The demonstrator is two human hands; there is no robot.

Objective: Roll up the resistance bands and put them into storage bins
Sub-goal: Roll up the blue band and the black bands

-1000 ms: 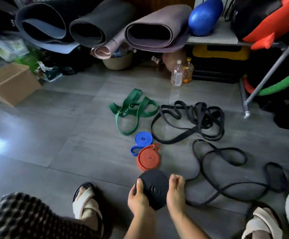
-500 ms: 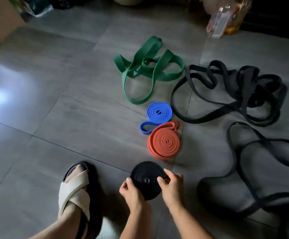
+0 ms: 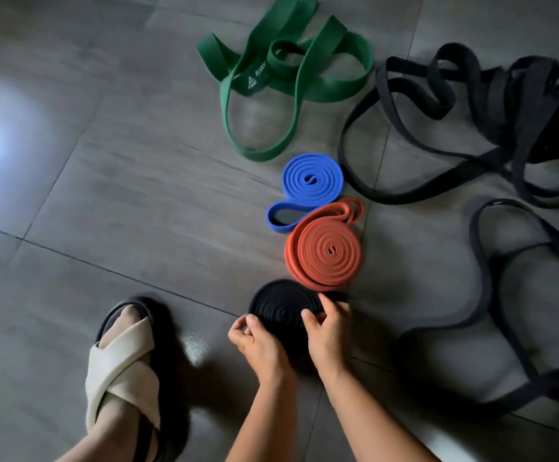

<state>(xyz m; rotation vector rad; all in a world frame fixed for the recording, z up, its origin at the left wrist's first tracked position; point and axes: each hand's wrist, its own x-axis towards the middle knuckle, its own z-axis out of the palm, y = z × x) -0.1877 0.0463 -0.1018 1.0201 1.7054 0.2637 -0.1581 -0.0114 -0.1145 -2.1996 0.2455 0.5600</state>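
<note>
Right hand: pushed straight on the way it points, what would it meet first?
The right hand holds the black roll. Straight on, hand and roll would probably bump the orange roll just beyond. The gap between the rolls looks tiny, though depth is unclear.

Blue roll [image 3: 312, 180], orange roll [image 3: 327, 254], green band [image 3: 281, 71].

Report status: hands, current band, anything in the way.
Left hand and right hand grip black rolled rubber band coil. Orange rolled rubber band against its far edge. Loose black rubber bands lie right.
</note>
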